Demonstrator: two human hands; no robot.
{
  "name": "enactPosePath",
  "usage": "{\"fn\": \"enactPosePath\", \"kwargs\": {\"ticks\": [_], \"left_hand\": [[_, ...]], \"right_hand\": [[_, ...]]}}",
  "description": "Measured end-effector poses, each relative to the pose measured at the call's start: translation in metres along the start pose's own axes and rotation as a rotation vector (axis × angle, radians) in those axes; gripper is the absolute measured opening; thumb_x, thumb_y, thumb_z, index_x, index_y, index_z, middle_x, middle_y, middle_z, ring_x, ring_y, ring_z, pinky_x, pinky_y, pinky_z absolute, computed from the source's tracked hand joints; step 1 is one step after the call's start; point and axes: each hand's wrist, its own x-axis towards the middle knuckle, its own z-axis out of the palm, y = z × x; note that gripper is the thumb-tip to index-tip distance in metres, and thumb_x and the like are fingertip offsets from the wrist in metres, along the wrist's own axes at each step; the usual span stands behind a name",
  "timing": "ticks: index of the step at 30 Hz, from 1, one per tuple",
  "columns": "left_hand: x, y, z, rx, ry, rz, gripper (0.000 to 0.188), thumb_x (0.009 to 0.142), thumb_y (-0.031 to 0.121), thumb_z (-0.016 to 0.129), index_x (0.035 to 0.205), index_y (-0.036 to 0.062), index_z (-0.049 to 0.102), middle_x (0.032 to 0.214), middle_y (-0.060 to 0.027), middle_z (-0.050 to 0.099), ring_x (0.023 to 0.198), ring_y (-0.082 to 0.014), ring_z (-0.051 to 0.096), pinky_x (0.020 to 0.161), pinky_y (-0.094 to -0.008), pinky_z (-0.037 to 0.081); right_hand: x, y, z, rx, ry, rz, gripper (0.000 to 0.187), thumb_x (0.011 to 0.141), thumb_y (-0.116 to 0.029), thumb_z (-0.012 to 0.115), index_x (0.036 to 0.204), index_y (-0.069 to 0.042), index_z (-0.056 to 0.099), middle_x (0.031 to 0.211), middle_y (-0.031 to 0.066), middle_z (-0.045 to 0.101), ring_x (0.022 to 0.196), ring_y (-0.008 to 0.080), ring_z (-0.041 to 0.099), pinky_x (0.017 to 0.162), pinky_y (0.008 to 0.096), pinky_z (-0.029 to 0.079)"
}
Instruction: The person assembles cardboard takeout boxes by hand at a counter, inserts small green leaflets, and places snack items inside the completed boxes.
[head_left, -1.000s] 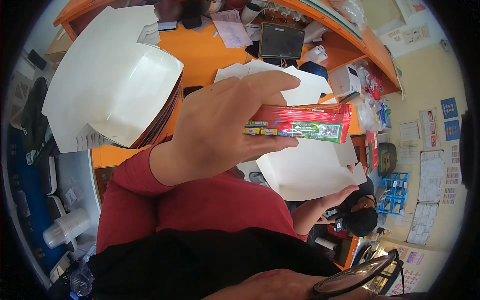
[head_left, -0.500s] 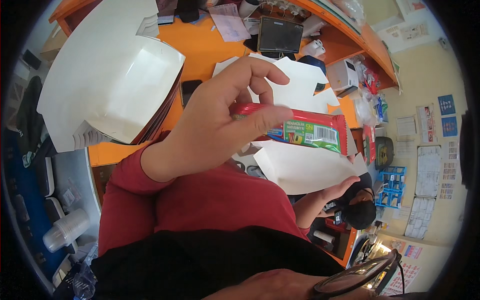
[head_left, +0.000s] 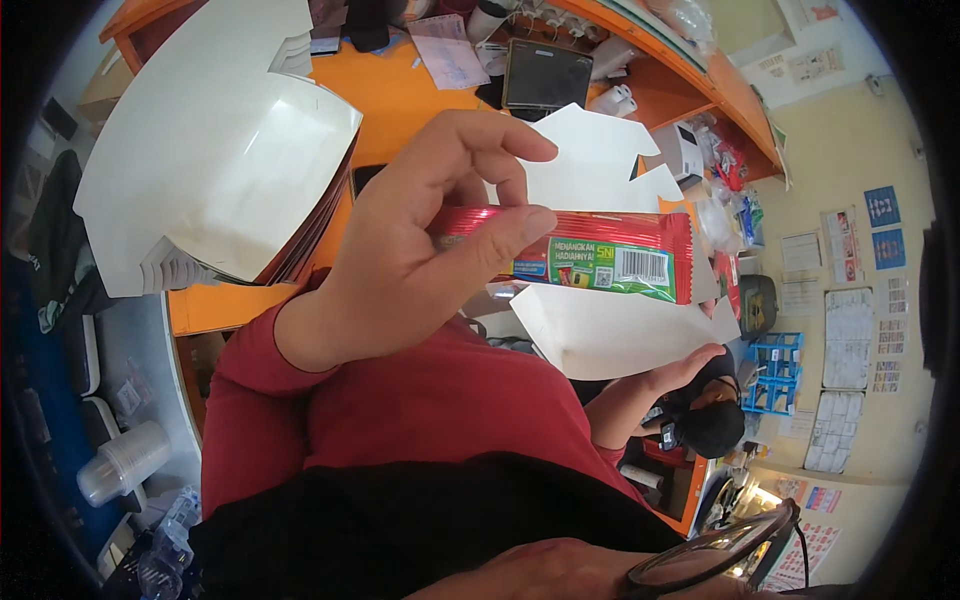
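Between the thumb and fingers of my left hand (head_left: 430, 230) is a red and green snack bar (head_left: 610, 262) in a shiny, crimped wrapper, held level across the middle of the view. Its left end disappears behind my thumb. Below and behind the bar, my right hand (head_left: 675, 375) supports a partly folded white cardboard box (head_left: 600, 340) from its outer side; only some fingers and the palm edge show. Part of the box is covered by the bar. A flat white cardboard blank (head_left: 585, 150) lies beyond my left hand.
Nested white cardboard boxes (head_left: 230, 150) stand on the orange counter (head_left: 385, 85) at the left. A dark tablet-like screen (head_left: 547, 75) and paper rolls (head_left: 614, 101) are at the back. Another person (head_left: 710, 425) is at the lower right, by a blue rack (head_left: 775, 370). Clear plastic cups (head_left: 125, 463) lie lower left.
My left hand and the snack bar have shifted slightly left, and the bar has turned more level. The white box, still in my right hand, has risen a little.
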Motion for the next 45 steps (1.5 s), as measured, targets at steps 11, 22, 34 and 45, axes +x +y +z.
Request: {"fn": "enactPosePath", "kwargs": {"ticks": [11,22,34,45], "left_hand": [[-0.013,0.01,0.0,0.125,-0.038,0.148,0.039,0.089,0.003,0.065,0.123,-0.0002,0.045,0.091,-0.0058,0.059,0.082,-0.0077,0.056,0.076,-0.0204,0.045],[-0.017,0.01,0.003,0.153,0.019,0.329,0.038,0.086,0.001,0.069,0.12,0.0024,0.053,0.087,-0.0032,0.059,0.071,-0.0043,0.052,0.059,-0.0179,0.038],[-0.027,0.018,-0.003,0.121,0.001,0.255,0.038,0.086,0.0,0.068,0.12,0.0028,0.053,0.086,-0.0037,0.059,0.066,-0.0038,0.051,0.058,-0.0175,0.039],[-0.021,0.013,-0.008,0.113,0.012,0.288,0.039,0.085,0.001,0.069,0.12,0.0032,0.053,0.085,-0.0032,0.059,0.067,-0.0043,0.052,0.058,-0.0177,0.038]], "right_hand": [[-0.003,0.001,0.009,0.146,-0.087,0.007,0.073,0.101,-0.055,0.03,0.152,-0.008,0.009,0.145,0.0224,0.035,0.13,0.0345,0.041,0.107,0.0498,0.035],[-0.007,-0.004,0.017,0.055,-0.054,0.003,0.075,0.101,-0.057,0.029,0.146,0.002,0.022,0.14,0.02,0.042,0.126,0.0311,0.047,0.104,0.0461,0.04],[-0.006,-0.003,0.029,0.213,-0.107,0.026,0.075,0.1,-0.057,0.032,0.152,-0.007,0.011,0.139,0.0212,0.042,0.125,0.033,0.046,0.102,0.0491,0.04],[-0.006,-0.017,0.055,0.108,-0.091,-0.079,0.072,0.1,-0.056,0.033,0.152,-0.01,0.014,0.142,0.0216,0.037,0.125,0.0351,0.045,0.101,0.0515,0.041]]}}
